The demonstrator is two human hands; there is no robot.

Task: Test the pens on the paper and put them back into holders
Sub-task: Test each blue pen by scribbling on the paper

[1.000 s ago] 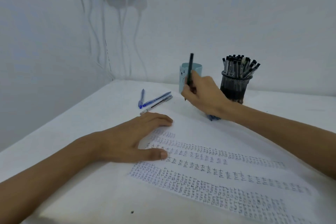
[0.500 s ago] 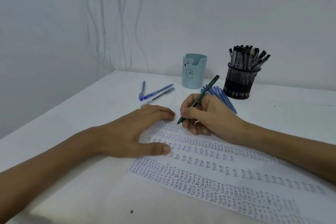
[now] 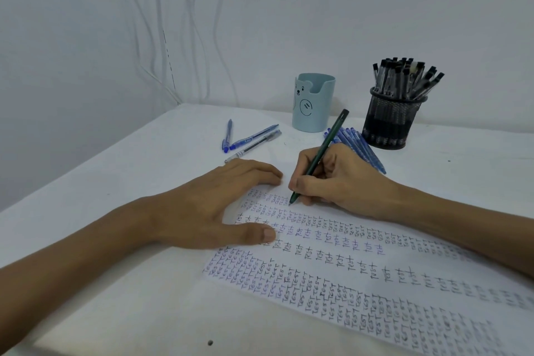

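From the head camera, the right hand [image 3: 338,179] is pinching a dark green pen [image 3: 319,157] in a writing grip, its tip touching the top edge of the paper [image 3: 361,254] among rows of the word "TEST". The left hand [image 3: 213,205] is lying flat with straight fingers, pressing the paper's upper left corner, thumb stretched over the writing. The paper is lying on a white table [image 3: 130,182]. Behind the right hand a bunch of blue pens [image 3: 361,147] is lying on the table, just beside a black mesh holder [image 3: 390,121] packed with black-capped pens [image 3: 404,75]. A light blue bear holder [image 3: 313,102] is standing to the left of it. Three loose pens [image 3: 251,139] are lying near the left hand's fingertips.
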